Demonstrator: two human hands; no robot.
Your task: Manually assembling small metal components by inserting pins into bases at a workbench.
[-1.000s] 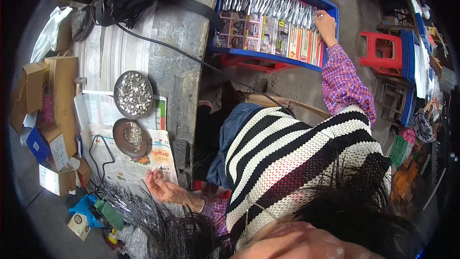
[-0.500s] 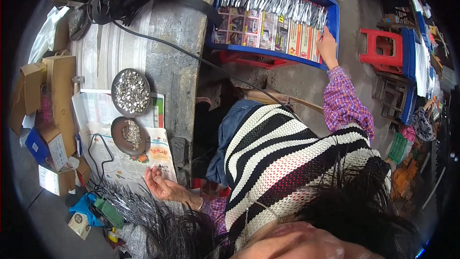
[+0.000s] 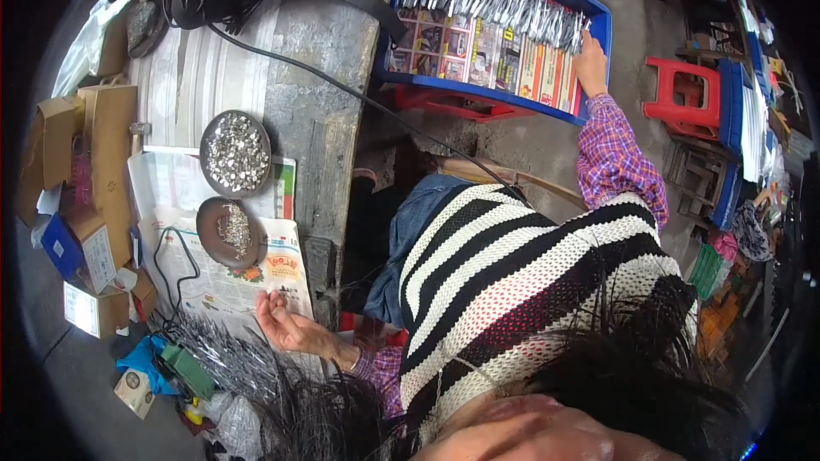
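Note:
My left hand (image 3: 286, 324) lies palm up on a newspaper (image 3: 231, 277) at the edge of the grey bench, fingers loosely apart and nothing visible in it. Just beyond it stands a dark dish (image 3: 229, 232) with a few small silvery parts, and farther on a fuller dish (image 3: 236, 152). My right hand (image 3: 589, 58), in a checked purple sleeve, reaches far forward into a blue crate (image 3: 491, 98). Its fingers touch the right end of a row of silvery packets (image 3: 495, 0). Its grip is hidden from me.
Cardboard boxes (image 3: 94, 154) crowd the bench's left side. A black cable (image 3: 342, 90) runs across the bench from a dark bundle at the back. A heap of thin silvery pins (image 3: 231, 358) lies near my left hand. A red stool (image 3: 688, 98) stands at the right.
My right hand has shifted slightly along the right end of the crate's packet row. My left hand has stayed on the newspaper, barely moving.

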